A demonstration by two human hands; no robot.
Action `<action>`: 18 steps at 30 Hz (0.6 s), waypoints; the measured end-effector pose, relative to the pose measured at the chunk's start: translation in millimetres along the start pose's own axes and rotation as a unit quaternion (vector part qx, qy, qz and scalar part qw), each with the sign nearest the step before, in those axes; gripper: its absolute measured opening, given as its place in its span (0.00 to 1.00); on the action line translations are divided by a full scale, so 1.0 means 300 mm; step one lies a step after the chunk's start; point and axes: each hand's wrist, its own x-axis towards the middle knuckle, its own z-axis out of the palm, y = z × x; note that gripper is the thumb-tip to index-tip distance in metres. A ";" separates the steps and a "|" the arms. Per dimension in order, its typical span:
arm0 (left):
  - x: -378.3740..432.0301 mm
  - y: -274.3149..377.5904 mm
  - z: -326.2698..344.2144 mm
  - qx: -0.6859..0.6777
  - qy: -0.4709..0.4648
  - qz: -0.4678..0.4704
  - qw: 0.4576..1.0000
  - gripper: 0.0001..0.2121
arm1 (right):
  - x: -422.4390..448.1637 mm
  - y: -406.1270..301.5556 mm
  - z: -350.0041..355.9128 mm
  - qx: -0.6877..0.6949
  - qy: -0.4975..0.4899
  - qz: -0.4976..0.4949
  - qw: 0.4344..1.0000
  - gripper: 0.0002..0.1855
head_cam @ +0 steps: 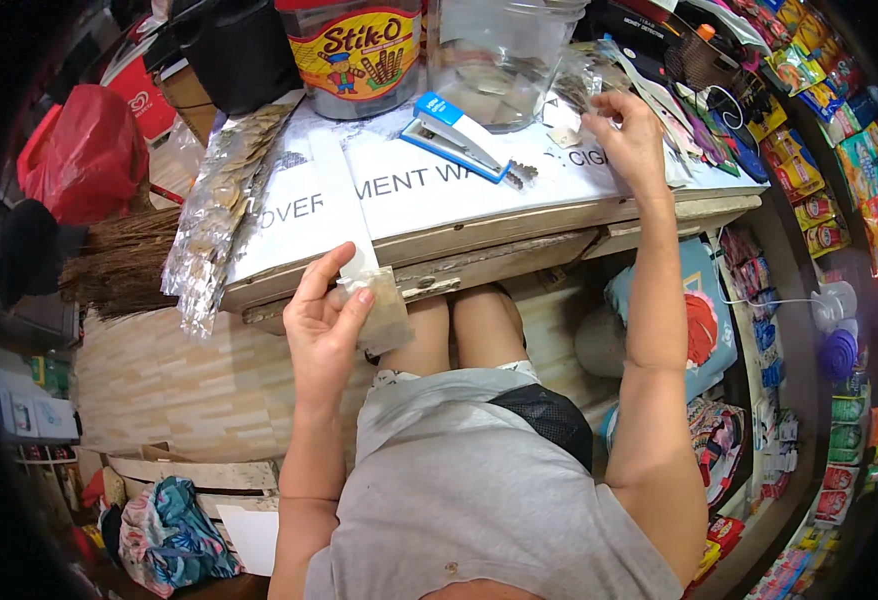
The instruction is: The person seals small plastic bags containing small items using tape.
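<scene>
My left hand [330,319], just off the table's front edge, pinches a small clear plastic packet [380,311] with brownish contents at the end of a white paper strip [345,202]. The strip lies back over the printed white table cover [424,202]. My right hand [623,135] is at the back right with thumb and fingertips close together by a pile of small clear packets [589,75]; whether it holds one I cannot tell. A blue and white stapler [454,139] lies open in the middle, staples [521,174] beside it. Many filled packets in strips [221,202] hang over the left edge.
A red-lidded plastic jar [356,60] and a clear tub [499,67] holding packets stand at the back. Scissors [709,139] lie on the right. A broom [124,259] and a red plastic bag [90,157] are at the left. Hanging product sachets [791,165] line the right side.
</scene>
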 end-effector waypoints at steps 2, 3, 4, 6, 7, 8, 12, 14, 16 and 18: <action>0.003 0.004 0.020 0.003 -0.013 -0.002 1.000 0.22 | -0.008 0.067 0.000 -0.040 -0.049 0.002 0.998 0.11; 0.002 0.003 0.031 0.005 -0.010 0.002 1.000 0.22 | -0.012 0.094 0.006 -0.059 -0.074 0.002 0.995 0.13; 0.002 -0.002 0.042 0.007 -0.007 0.005 1.000 0.22 | -0.018 0.101 0.006 -0.090 -0.067 0.001 0.994 0.14; 0.001 0.000 0.054 0.017 -0.011 0.003 1.000 0.22 | -0.028 0.115 0.005 -0.151 -0.052 -0.002 0.987 0.15; 0.000 0.011 0.058 0.026 -0.018 -0.002 0.999 0.22 | -0.027 0.105 0.005 -0.123 -0.048 -0.007 0.991 0.16; -0.001 0.017 0.062 0.035 -0.026 -0.008 0.999 0.23 | -0.025 0.093 0.009 -0.095 -0.043 -0.011 0.994 0.16; -0.004 0.016 0.064 0.038 -0.026 -0.004 0.999 0.23 | -0.031 -0.016 0.039 -0.103 -0.107 -0.010 0.989 0.18; -0.007 0.014 0.064 0.037 -0.025 0.002 0.999 0.23 | -0.024 -0.014 0.041 -0.096 -0.145 0.019 0.985 0.19; -0.010 0.010 0.057 0.038 -0.023 0.010 0.999 0.23 | -0.010 0.015 0.024 -0.094 -0.158 0.031 0.982 0.19; -0.017 0.009 0.046 0.038 -0.022 0.006 0.999 0.23 | -0.012 0.027 0.009 -0.051 -0.128 0.016 0.990 0.16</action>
